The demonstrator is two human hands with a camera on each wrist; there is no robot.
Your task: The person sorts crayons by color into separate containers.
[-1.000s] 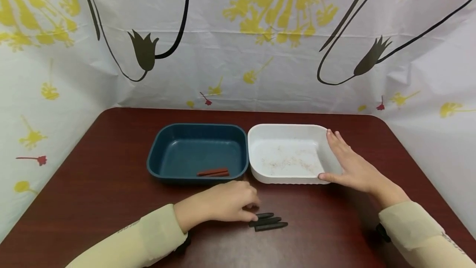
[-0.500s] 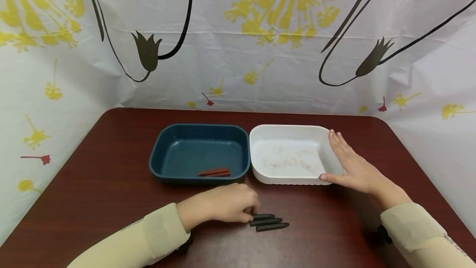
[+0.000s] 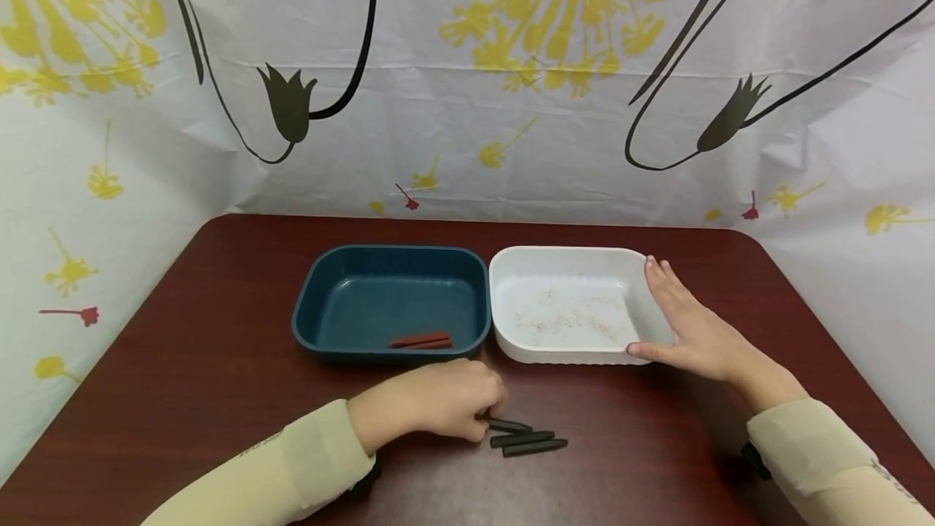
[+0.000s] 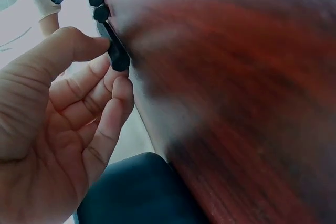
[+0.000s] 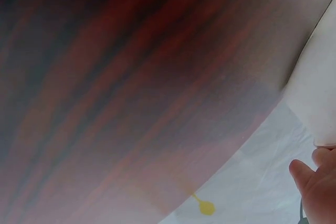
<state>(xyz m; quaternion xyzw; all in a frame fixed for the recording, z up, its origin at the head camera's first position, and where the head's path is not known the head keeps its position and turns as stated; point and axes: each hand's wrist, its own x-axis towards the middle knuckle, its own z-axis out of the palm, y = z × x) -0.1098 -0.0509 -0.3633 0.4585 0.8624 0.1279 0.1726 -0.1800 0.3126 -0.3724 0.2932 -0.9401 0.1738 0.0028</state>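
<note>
My left hand [image 3: 447, 400] pinches the end of a black crayon [image 3: 514, 426] between thumb and fingers, low over the table. In the left wrist view the held crayon [image 4: 119, 59] points toward the camera, under the thumb tip. Two more black crayons, the upper one [image 3: 520, 439] and the lower one [image 3: 536, 448], lie side by side just below it. My right hand [image 3: 697, 339] rests on the right end of the white tray [image 3: 562, 351], fingers straight along its far corner and thumb at the near one. Only some fingers of this right hand [image 5: 320, 190] show in the right wrist view.
A dark blue tray [image 3: 387, 299] stands left of the white one, their sides close together. Reddish-brown crayons [image 3: 421, 340] lie near its front wall. Pale brown specks mark the white tray's floor. A patterned cloth [image 3: 467, 120] hangs behind the dark red table [image 3: 241, 331].
My left hand has closed its thumb and fingers on the topmost black crayon and tilted it, drawing it slightly left and away from the other two. The right hand keeps its place on the white tray.
</note>
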